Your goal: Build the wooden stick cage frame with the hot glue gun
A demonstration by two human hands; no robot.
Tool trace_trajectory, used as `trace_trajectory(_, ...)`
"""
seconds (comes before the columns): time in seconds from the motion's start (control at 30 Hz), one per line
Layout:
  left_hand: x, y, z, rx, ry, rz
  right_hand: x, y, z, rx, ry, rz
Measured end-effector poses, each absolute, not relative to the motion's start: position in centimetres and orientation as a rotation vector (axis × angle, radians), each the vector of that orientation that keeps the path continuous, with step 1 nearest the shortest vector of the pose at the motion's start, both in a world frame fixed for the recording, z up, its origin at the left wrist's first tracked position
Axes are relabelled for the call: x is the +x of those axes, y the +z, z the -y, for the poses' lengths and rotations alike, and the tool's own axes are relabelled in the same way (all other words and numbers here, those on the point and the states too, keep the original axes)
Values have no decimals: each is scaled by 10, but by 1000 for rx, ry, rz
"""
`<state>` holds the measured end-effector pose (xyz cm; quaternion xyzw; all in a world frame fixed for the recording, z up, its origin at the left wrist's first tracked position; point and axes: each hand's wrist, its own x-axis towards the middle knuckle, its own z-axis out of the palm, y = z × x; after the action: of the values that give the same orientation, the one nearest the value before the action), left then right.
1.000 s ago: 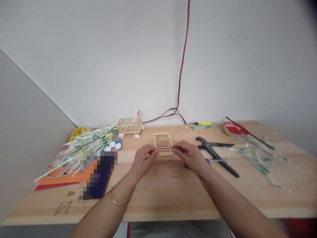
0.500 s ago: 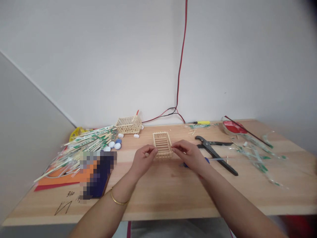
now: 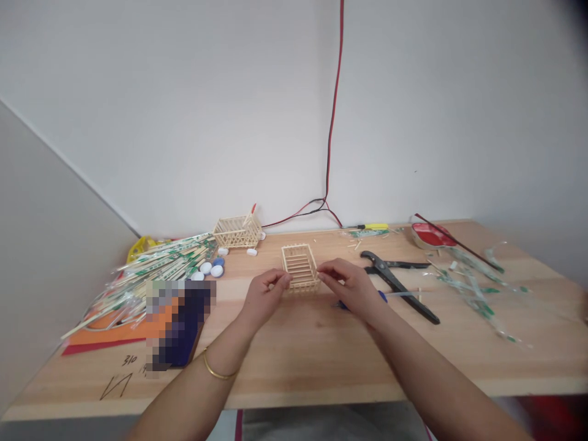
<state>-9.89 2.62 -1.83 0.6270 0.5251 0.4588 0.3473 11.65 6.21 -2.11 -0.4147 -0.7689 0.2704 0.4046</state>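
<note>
A small open box made of thin wooden sticks stands on the wooden table in front of me. My left hand pinches its near left corner with thumb and forefinger. My right hand pinches its near right corner the same way. A gold bangle sits on my left wrist. A second stick box stands farther back by the wall.
Wrapped stick packets and white and blue caps lie at the left, above orange and red paper. Black pliers lie to the right, with torn wrappers, a red dish and a red-black wire.
Both hands stay pinched on the stick box. The view has shifted slightly, so everything sits a little higher in the frame.
</note>
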Motion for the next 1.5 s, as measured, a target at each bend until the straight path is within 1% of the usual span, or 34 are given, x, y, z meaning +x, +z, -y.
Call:
trace_trajectory(0.13,-99,-18,-27,1593,1196,-1372,117,-21,-62,-1038,719,1921)
trace_trajectory(0.27,-103,-19,-29,1542,1294,-1385,120,-17,-60,-1036,726,1880)
trace_trajectory(0.5,-107,-13,-29,1253,1517,-1263,129,-7,-59,-1081,563,1789)
trace_trajectory(0.7,-108,-8,-23,1285,1654,-1116,129,-8,-58,-1012,508,1879)
trace_trajectory(0.83,-109,-10,-20,1376,1658,-1225,125,-12,-58,-949,503,1926)
trace_trajectory(0.93,-110,-3,-13,1471,1697,-1198,123,-6,-55,-939,436,1891)
trace_trajectory(1.0,-108,7,-4,1606,1675,-1134,123,4,-47,-943,403,1862)
trace_trajectory(1.07,-104,21,8,1797,1547,-1072,121,16,-34,-935,442,1886)
trace_trajectory(1.17,-90,35,28,2218,1231,-902,118,33,-7,-874,685,2082)
trace_trajectory(1.23,-78,36,40,2435,1114,-800,116,37,11,-830,799,2267)
trace_trajectory(1.37,-64,21,53,2536,1084,-767,120,28,27,-916,702,2435)
trace_trajectory(1.5,-72,11,50,2486,1171,-1024,139,17,25,-936,688,2431)
